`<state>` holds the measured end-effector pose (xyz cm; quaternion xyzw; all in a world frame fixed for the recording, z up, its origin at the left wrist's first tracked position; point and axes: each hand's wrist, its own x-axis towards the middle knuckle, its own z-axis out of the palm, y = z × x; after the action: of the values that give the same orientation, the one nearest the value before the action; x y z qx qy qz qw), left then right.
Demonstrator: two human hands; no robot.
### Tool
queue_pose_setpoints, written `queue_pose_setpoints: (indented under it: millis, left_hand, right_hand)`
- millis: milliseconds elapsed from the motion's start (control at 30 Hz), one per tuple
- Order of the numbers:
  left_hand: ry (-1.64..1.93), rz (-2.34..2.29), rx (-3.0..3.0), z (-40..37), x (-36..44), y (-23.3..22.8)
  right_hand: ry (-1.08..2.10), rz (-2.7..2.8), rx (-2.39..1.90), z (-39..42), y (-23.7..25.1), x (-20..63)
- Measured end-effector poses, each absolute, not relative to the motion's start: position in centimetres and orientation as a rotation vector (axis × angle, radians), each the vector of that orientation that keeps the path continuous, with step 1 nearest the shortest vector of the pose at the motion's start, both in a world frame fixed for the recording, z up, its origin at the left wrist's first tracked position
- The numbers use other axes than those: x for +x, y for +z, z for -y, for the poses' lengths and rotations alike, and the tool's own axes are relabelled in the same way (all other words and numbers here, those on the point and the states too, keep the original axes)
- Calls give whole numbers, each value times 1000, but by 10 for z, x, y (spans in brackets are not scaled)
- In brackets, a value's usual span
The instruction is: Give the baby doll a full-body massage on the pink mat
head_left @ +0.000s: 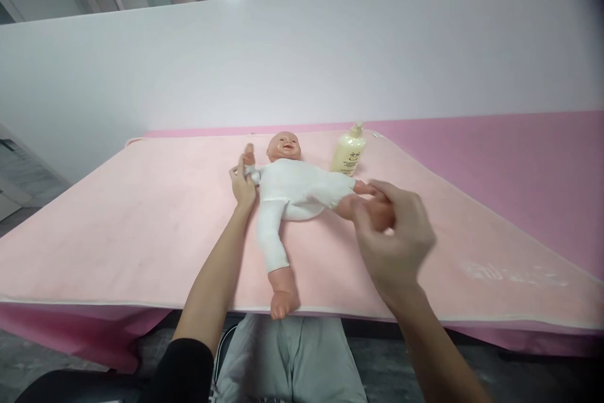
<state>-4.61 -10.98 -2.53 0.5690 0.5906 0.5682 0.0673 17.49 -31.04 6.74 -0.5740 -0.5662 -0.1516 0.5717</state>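
A baby doll (pixel 302 186) in a white bodysuit lies on its back on a pink towel (pixel 141 220), head toward the wall. At the doll's arm on the left side, my left hand (pixel 244 184) has its fingers wrapped round the forearm near the sleeve end. My right hand (pixel 401 227) grips the doll's bare lower leg and foot (pixel 375 211), which is swung out to the right. The doll's other hand (pixel 363 187) shows just above that foot, close to my fingers. Its other leg (pixel 283 290) lies straight toward me at the towel's front edge.
A pale yellow pump bottle (pixel 348 151) stands right of the doll's head. A darker pink cover (pixel 519 183) lies under the towel. Behind the table rises a white partition (pixel 302 63). My grey trousers (pixel 287 359) show below the front edge.
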Motion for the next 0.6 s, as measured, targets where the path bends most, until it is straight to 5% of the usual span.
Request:
queue_pose_setpoints:
  millis: [233, 600]
  left_hand:
    - [1401, -1739, 2384, 119, -37, -20]
    - [1826, -1679, 1645, 106, -47, -28]
  right_hand:
    - [-37, 1636, -1501, 237, 46, 154]
    - [-217, 1579, -1551, 380, 13, 161]
